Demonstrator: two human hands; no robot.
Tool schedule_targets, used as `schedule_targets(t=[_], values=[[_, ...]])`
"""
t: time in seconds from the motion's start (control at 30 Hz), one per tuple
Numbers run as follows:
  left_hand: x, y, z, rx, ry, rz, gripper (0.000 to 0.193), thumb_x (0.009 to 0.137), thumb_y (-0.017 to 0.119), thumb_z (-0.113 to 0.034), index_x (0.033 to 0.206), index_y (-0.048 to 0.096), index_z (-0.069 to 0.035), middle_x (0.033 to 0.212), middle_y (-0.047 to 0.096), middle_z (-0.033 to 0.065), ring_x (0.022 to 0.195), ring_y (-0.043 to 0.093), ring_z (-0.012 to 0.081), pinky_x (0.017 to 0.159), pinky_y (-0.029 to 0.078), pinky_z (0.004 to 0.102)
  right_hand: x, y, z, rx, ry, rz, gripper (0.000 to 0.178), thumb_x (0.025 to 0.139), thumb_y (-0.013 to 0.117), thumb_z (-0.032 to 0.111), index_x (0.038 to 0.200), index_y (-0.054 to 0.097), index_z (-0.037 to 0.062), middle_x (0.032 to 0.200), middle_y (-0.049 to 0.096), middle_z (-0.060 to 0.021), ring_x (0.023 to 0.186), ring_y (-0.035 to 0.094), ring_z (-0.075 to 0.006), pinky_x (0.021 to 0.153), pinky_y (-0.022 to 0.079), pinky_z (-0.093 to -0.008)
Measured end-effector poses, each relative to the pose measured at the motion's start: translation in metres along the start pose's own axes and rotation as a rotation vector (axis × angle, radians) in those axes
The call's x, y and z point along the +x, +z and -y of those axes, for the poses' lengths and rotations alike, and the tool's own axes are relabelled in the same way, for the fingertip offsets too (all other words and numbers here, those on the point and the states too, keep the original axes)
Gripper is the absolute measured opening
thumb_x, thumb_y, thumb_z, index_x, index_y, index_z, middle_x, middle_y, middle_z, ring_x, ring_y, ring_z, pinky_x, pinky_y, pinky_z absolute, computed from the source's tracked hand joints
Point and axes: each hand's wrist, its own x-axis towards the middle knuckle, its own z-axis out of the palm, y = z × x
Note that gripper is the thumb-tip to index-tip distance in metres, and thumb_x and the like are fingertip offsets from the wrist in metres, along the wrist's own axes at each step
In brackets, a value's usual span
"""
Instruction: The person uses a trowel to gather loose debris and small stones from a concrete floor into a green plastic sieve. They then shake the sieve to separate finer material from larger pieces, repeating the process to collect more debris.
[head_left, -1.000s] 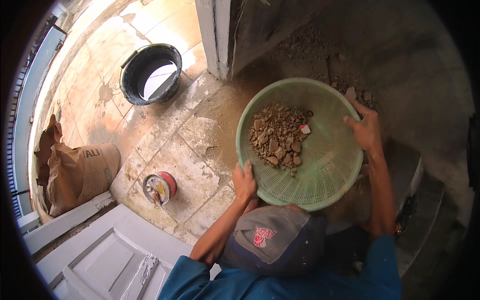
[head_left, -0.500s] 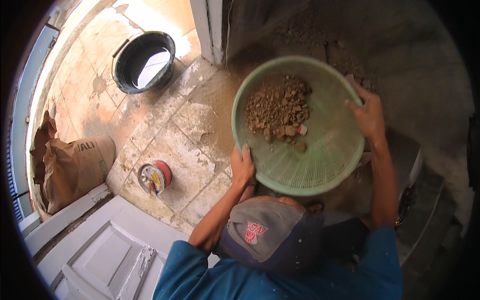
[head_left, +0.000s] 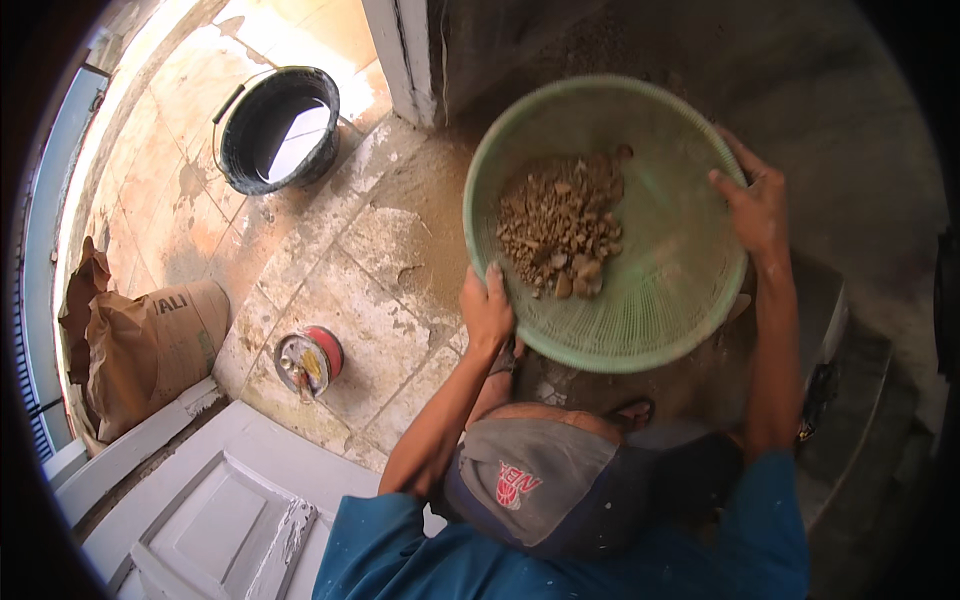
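Note:
A round green plastic sieve (head_left: 680, 290) is held tilted in front of me. A pile of brown gravel and small lumps (head_left: 560, 225) lies in its left half, with the bigger pieces toward the near side. My left hand (head_left: 487, 308) grips the rim at the near left, the thumb up against the edge. My right hand (head_left: 757, 205) is closed round the rim at the far right, its thumb over the top and its other fingers partly hidden behind. Below the sieve, a sandalled foot (head_left: 632, 412) shows beside a grey and navy cap (head_left: 540, 455).
A black bucket (head_left: 235, 150) with liquid in it stands at the far left. A paint-smeared tin (head_left: 308, 360) sits on the stained tiles. Left are a torn brown paper sack (head_left: 160, 335) and a white panelled door (head_left: 215, 500). A white post (head_left: 402, 60) rises ahead.
Both hands have moved the sieve slightly away from me and to the right. The gravel inside has shifted and spread, and the small red-and-white bit no longer shows.

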Motion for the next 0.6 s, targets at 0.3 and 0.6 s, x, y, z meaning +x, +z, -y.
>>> schedule_targets(t=[0.3,0.6], values=[[0.035,0.004,-0.002,0.03,0.164,-0.126,0.038,0.108,0.052,-0.03,0.117,0.065,0.004,0.096,0.072,0.0281,0.089,0.074,0.0394,0.081,0.054,0.0496,-0.02,0.001,-0.008,0.172,-0.142,-0.088,0.057,0.092,0.069,-0.002,0.147,0.062,0.0048,0.138,0.069,-0.0216,0.134,0.062,-0.0264,0.115,0.046,-0.041],[0.08,-0.019,-0.042,0.068,0.252,-0.269,0.034,0.106,0.058,-0.03,0.102,0.063,0.003,0.081,0.067,0.0184,0.072,0.064,0.0278,0.069,0.05,0.0425,-0.038,0.021,-0.042,0.129,-0.239,-0.285,0.05,0.094,0.068,0.001,0.143,0.061,-0.0082,0.13,0.072,-0.0206,0.12,0.068,-0.0261,0.109,0.05,-0.0393]])
